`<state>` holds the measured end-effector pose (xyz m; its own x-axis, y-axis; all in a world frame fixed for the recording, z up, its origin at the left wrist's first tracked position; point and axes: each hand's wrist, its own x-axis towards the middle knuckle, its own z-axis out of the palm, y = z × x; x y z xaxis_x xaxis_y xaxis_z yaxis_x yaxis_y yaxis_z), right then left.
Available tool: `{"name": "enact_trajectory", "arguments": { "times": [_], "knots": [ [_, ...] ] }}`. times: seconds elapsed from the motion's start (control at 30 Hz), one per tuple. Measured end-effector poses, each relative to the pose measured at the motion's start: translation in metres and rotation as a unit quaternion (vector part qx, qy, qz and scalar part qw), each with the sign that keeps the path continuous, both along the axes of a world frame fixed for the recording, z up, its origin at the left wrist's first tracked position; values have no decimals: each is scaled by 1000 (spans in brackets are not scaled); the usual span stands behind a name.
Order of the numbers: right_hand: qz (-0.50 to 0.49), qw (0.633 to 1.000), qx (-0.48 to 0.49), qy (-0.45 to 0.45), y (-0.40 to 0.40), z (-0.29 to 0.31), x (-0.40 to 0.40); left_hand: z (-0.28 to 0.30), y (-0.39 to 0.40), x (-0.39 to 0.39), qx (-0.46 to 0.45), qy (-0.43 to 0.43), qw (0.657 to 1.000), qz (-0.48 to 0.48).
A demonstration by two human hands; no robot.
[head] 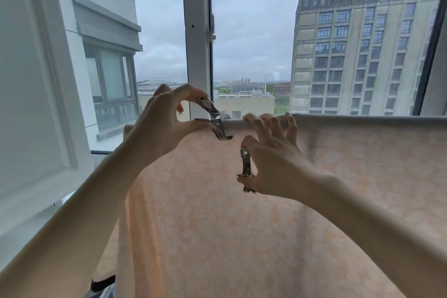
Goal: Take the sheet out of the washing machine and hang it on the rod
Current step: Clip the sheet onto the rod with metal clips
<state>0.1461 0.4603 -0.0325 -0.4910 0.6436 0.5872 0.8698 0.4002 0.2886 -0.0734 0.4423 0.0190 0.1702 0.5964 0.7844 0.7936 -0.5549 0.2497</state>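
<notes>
Head view: left hand [167, 116] pinches clip [212, 113] at sheet [217, 201] edge.

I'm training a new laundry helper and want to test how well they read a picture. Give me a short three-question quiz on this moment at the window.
1. True or false: the pale peach patterned sheet already hangs over the rod.
2. Which hand pinches open the shiny metal clip at the rod?
A. left hand
B. right hand
C. neither
3. Fill in: besides pressing its fingertips on the covered rod, the right hand holds a second ____.

Key: 1 true; 2 A; 3 metal clip.
</notes>
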Motion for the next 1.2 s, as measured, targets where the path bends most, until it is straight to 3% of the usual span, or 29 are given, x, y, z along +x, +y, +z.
{"name": "enact_trajectory", "arguments": {
  "times": [0.13, 0.23, 0.33, 0.43, 0.5, 0.6, 0.8, 1.0, 1.2],
  "knots": [
    [1, 1000, -4, -2, 0, -1, 1, 14, 2, 4, -99, 70, 993, 4],
    [12, 1000, -10, -1, -1, -1, 5, 17, 1, 12, -118, 97, 988, 14],
    [29, 1000, -9, 8, -1, -5, 11, 9, -8, 23, -52, 115, 992, 29],
    [25, 999, -11, 38, -3, -7, 16, -6, -22, 43, 123, 153, 975, 104],
    [19, 998, -12, 61, -6, -6, 20, -17, -26, 60, 181, 163, 965, 94],
    [8, 996, -19, 81, -11, -4, 32, -32, -21, 84, 189, 170, 966, 47],
    [-21, 990, -39, 132, -19, -3, 68, -43, 13, 107, 99, 194, 974, 68],
    [-39, 984, -29, 170, -34, -6, 106, -46, 49, 128, 153, 192, 969, 18],
    [-25, 954, -53, 296, -61, -11, 138, -37, 69, 174, 221, 180, 955, -76]
  ]
}}
